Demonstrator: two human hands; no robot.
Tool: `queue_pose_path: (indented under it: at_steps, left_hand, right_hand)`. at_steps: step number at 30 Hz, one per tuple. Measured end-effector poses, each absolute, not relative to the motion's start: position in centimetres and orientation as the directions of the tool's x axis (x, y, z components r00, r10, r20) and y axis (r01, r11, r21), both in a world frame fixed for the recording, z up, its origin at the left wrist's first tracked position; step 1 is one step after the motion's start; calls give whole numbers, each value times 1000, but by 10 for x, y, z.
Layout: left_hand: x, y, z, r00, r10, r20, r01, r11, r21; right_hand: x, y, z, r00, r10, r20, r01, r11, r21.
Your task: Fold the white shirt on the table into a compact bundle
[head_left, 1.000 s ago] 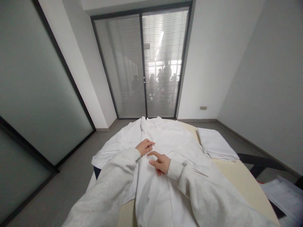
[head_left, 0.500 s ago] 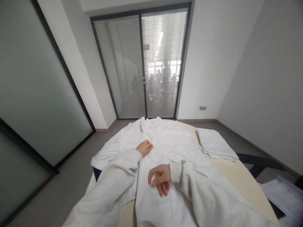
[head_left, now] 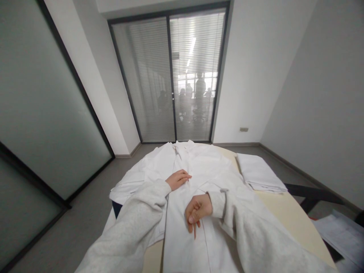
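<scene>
A long white coat [head_left: 182, 246] lies spread over the table, its collar at the far end and its front panels towards me. On the chest part, close to the front edge, rests my left hand [head_left: 178, 179], palm down with fingers stretched to the right; its thumb is hidden. Nearer to me, my right hand [head_left: 197, 213] is bent at the wrist over the lower front of the coat. Its thumb and forefinger close in a pinch at the cloth, while the other fingers point down. The cloth between those fingertips is mostly hidden.
A folded white garment [head_left: 260, 173] lies on the right side of the pale table [head_left: 301, 231], whose edge curves. Papers [head_left: 342, 235] sit beyond it at lower right, near a dark chair part [head_left: 313, 193]. Sliding glass doors with blinds [head_left: 142, 83] stand behind.
My left hand has slid slightly right and its fingers have straightened. My right hand has moved a little right, its fingers drawing closer together. The coat's front panel has shifted slightly right.
</scene>
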State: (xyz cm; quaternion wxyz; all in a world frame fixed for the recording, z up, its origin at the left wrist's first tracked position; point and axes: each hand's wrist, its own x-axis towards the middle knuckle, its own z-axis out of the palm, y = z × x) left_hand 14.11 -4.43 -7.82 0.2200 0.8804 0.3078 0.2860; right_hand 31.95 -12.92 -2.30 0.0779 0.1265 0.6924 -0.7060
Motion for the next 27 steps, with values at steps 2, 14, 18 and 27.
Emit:
queue_pose_path:
  at_steps: [2,14,18,27]
  left_hand:
    - [140,-44,-77,637,657,403,416,-734,537]
    - [138,-38,-87,741,615,268,496,-771,399]
    - [138,-41,-84,735,624,265,509,-766,393]
    - [140,-43,-80,734,636,237,548,-762,346]
  right_hand:
    - [329,-123,-15,-958,74,-278,278,-6,-960]
    - [343,-131,-19,-816,70,-574,577,34,-816]
    - [348,-116,-3,-851,-143,-506,511,6,-860]
    - [350,-113,17,-796,-339,-502,527,20,-850]
